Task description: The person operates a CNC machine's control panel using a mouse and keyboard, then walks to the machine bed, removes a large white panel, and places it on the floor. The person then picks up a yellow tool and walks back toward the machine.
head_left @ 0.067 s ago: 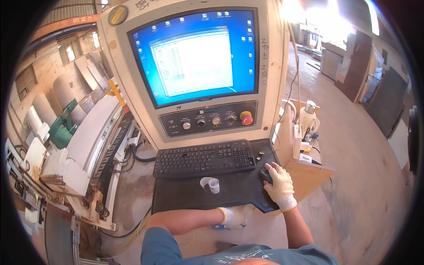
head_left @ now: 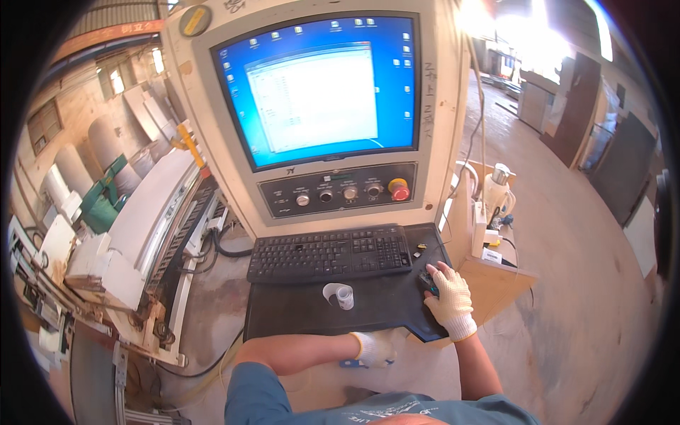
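My right hand, in a white knitted glove, rests over a dark computer mouse at the right of the black shelf, its fingers curved on it. Below the shelf's front edge is my left hand, also gloved. Its fingers look folded around a blue object that shows only in part. On the shelf lie a black keyboard and a curled strip of white paper. Above them, a monitor shows a pale window with a list on a blue desktop.
A panel of knobs with a red emergency stop button sits under the monitor. Small items lie beside the keyboard. To the right, a wooden side shelf holds a white jug. A long machine stands left.
The whole view has shifted slightly to the right. The list in the on-screen window looks narrower and fainter. Both hands keep their places.
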`<move>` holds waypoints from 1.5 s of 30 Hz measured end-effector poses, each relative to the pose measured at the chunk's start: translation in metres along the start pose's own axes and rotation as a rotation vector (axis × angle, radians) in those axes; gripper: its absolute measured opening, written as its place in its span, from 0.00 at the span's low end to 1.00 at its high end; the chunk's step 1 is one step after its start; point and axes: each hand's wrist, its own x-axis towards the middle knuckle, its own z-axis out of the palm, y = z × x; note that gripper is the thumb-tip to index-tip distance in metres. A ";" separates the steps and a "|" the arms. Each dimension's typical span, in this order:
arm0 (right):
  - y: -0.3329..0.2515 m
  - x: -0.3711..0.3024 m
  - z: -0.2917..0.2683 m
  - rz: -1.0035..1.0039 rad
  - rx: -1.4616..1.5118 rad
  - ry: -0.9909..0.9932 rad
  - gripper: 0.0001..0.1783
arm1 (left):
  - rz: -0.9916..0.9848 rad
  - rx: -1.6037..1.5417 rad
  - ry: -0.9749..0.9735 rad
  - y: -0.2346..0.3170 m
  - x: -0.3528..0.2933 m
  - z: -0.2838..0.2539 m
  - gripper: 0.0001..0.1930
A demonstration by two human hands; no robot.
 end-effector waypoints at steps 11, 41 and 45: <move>0.000 -0.001 -0.003 -0.038 -0.009 -0.076 0.28 | 0.072 0.158 0.046 0.005 -0.007 -0.008 0.15; 0.003 -0.002 0.000 -0.055 0.008 -0.007 0.27 | 0.031 0.146 0.056 0.000 0.002 0.003 0.23; 0.003 -0.002 0.000 -0.044 0.004 -0.025 0.27 | 0.001 0.167 0.035 0.002 0.001 0.002 0.23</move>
